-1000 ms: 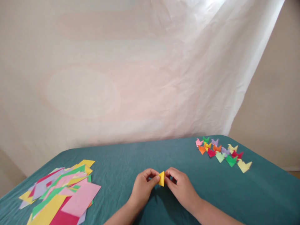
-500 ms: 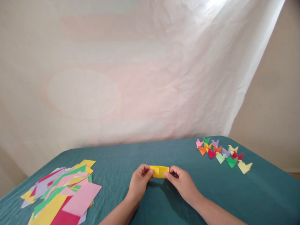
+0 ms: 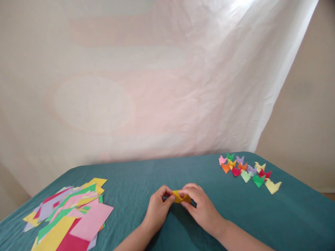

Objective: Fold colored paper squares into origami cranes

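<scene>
A small piece of folded yellow origami paper (image 3: 178, 197) is held between both hands, just above the table. My left hand (image 3: 158, 207) pinches its left end between thumb and fingers. At the right end my right hand (image 3: 200, 205) grips it, with fingertips reaching over the top edge and the thumb below. The upper layer stands partly open in the middle, where a fingertip shows inside. Fingers cover both ends of the paper.
On the left of the green-covered table (image 3: 131, 181) lies a loose pile of coloured paper sheets (image 3: 91, 221). Several folded paper birds (image 3: 258, 180) stand in rows at the far right. A pale cloth (image 3: 162, 87) hangs behind the table.
The yellow paper has gone from a flat strip stretched between the hands to a tilted, partly opened fold. My right hand has moved left, its fingers now over the paper's top.
</scene>
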A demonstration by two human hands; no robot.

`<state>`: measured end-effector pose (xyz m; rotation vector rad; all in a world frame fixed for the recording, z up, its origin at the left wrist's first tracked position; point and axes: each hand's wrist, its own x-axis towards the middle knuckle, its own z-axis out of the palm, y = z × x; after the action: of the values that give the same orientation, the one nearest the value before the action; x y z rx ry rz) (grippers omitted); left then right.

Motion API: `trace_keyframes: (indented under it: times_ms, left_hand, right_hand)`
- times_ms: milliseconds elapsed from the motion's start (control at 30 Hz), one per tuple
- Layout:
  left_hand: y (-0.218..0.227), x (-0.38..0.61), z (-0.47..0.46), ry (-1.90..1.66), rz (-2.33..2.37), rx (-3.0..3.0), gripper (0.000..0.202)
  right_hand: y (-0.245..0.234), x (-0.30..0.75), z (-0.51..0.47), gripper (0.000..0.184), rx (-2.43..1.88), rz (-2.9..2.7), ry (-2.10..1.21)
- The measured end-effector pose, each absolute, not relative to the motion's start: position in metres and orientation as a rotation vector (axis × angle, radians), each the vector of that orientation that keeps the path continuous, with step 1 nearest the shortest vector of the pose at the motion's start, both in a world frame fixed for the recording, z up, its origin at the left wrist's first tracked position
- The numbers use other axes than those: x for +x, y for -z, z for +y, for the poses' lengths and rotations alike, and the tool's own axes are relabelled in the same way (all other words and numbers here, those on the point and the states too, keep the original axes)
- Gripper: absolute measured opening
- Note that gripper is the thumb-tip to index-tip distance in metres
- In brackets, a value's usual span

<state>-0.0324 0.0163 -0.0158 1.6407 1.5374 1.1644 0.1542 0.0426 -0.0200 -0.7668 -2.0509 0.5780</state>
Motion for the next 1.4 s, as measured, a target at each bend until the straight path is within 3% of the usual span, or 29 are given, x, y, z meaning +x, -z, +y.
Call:
trace_keyframes:
  times_ms: [100,233,300,533,767,1000,1400]
  left_hand:
    - [0.011,-0.031,0.015,-1.15,1.55,1.674,0.004]
    - [0.001,-0.03,0.011,-1.174,1.454,1.86,0.043]
    - [-0.002,-0.031,0.009,-1.116,1.402,1.984,0.05]
    - [0.001,-0.035,0.011,-0.993,1.37,1.953,0.042]
    - [0.009,-0.04,0.02,-1.136,1.295,1.663,0.021]
    - [0.015,-0.039,0.022,-1.06,1.2,1.552,0.008]
    - [0.006,-0.04,0.018,-0.932,1.374,1.716,0.021]
  right_hand:
    - [0.024,0.154,0.045,0.023,-0.841,-2.032,-0.604]
    - [0.022,0.154,0.045,0.02,-0.881,-2.015,-0.658]
    - [0.018,0.153,0.042,0.018,-0.841,-2.042,-0.679]
    - [0.016,0.153,0.038,0.014,-0.794,-2.048,-0.734]
    - [0.019,0.157,0.048,0.007,-0.903,-1.919,-0.92]
    - [0.025,0.158,0.052,0.012,-0.894,-1.9,-0.968]
    - [0.021,0.159,0.051,0.016,-0.918,-1.952,-1.18]
